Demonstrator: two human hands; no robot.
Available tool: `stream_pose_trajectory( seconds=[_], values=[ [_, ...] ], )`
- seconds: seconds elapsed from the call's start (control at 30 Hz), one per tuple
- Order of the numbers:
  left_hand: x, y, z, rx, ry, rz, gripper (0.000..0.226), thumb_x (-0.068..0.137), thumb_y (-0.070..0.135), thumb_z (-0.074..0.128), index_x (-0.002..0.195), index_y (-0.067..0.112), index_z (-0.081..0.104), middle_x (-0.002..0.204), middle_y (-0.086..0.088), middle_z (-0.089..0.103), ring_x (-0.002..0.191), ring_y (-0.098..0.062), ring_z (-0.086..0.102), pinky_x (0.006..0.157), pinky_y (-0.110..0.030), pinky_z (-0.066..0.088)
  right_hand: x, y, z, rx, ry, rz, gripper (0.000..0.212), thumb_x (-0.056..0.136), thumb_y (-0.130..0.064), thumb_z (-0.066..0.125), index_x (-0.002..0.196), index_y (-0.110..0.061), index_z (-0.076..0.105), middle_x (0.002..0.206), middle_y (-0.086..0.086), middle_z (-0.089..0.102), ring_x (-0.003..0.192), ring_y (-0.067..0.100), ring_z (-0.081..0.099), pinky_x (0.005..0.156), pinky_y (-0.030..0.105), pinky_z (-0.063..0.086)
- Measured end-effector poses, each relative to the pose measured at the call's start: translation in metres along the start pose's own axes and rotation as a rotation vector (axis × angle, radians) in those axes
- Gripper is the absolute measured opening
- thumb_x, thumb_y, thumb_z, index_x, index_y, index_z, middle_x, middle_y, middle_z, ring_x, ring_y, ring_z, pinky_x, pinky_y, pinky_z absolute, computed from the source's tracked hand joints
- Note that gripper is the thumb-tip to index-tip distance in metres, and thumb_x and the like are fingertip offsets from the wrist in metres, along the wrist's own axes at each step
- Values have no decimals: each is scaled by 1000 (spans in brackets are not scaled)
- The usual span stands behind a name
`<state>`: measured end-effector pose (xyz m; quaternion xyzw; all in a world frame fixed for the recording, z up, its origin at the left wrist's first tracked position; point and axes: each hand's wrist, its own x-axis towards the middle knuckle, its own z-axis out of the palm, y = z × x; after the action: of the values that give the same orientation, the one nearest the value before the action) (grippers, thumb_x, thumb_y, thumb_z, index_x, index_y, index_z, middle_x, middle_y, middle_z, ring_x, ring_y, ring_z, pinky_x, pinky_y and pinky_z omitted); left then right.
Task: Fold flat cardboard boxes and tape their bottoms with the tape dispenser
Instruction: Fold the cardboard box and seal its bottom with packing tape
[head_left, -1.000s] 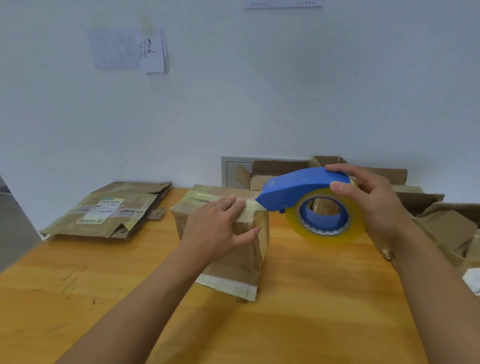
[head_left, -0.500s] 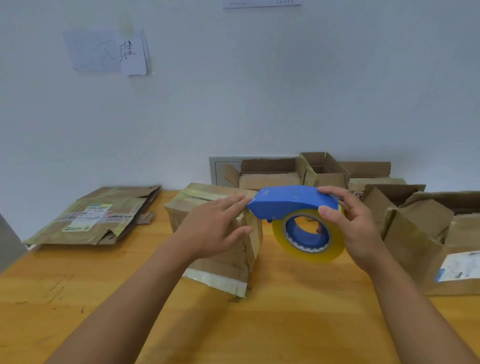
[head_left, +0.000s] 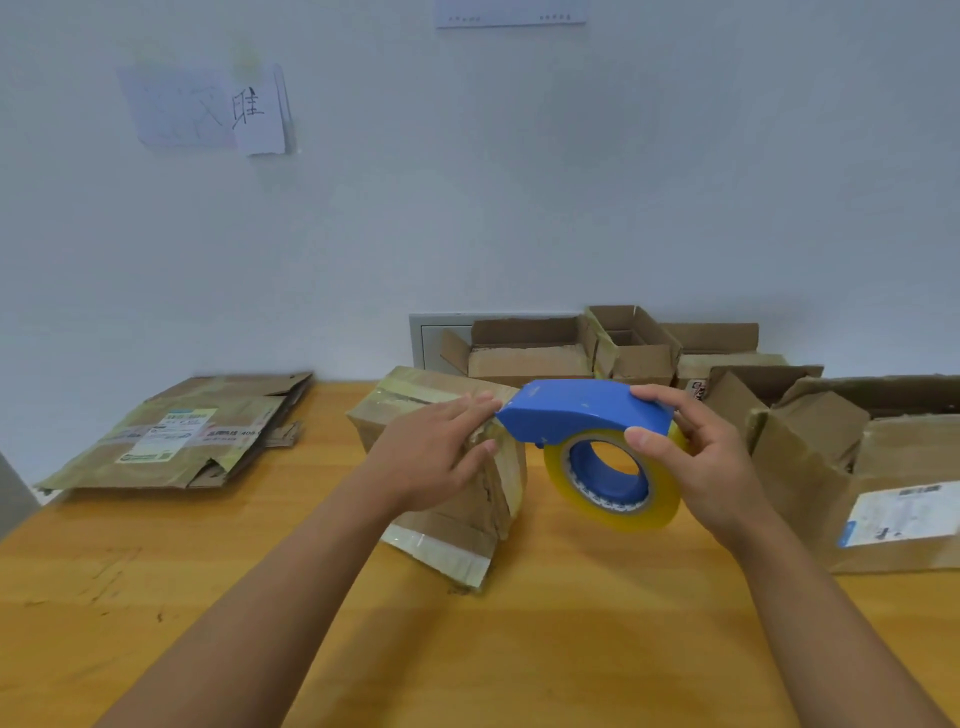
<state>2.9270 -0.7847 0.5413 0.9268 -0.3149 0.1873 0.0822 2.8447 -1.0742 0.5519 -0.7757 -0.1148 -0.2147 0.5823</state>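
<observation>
This looks like a small packing or mailroom corner: a scuffed wooden table (head_left: 156, 597) against a bare white wall (head_left: 571, 182), reused flattened cartons (head_left: 176, 436) with shipping labels stacked at one end, opened cardboard boxes (head_left: 524, 353) along the back, handwritten paper notes (head_left: 208, 109) stuck above.

Flattened boxes (head_left: 176, 436) left on table (head_left: 156, 597); folded box (head_left: 441, 467) centre; open boxes (head_left: 675, 353) behind, right.
</observation>
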Motion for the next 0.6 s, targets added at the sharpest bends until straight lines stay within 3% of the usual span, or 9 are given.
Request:
stream_pose_trajectory(
  seconds=[0.13,0.33,0.43,0.6],
  values=[
    [-1,19,23,-25,-55,53,56,103,51,28,155,31,26,160,11,28,147,-8,24,116,-31,25,-15,10,-13,-33,21,25,32,76,-42,70,106,-52,65,106,-31,61,100,-1,60,75,9,48],
    [1,17,30,-61,-12,36,56,99,49,30,151,30,38,154,11,39,144,-9,33,114,-33,31,-32,23,-3,-54,33,76,40,73,-50,71,112,-46,63,119,-14,60,103,-1,58,77,8,45],
    [-1,18,32,-80,-7,39,56,98,47,32,151,29,39,154,10,40,144,-10,34,115,-35,33,-39,21,-1,-66,47,67,43,67,-61,68,109,-54,62,115,-24,59,105,-1,57,78,8,45],
    [0,15,32,-81,-21,42,54,99,47,33,150,32,39,155,12,38,144,-9,32,115,-34,30,-50,17,-8,-116,33,40,41,67,-60,68,107,-65,59,114,-37,56,107,-7,56,77,7,45]
  ],
)
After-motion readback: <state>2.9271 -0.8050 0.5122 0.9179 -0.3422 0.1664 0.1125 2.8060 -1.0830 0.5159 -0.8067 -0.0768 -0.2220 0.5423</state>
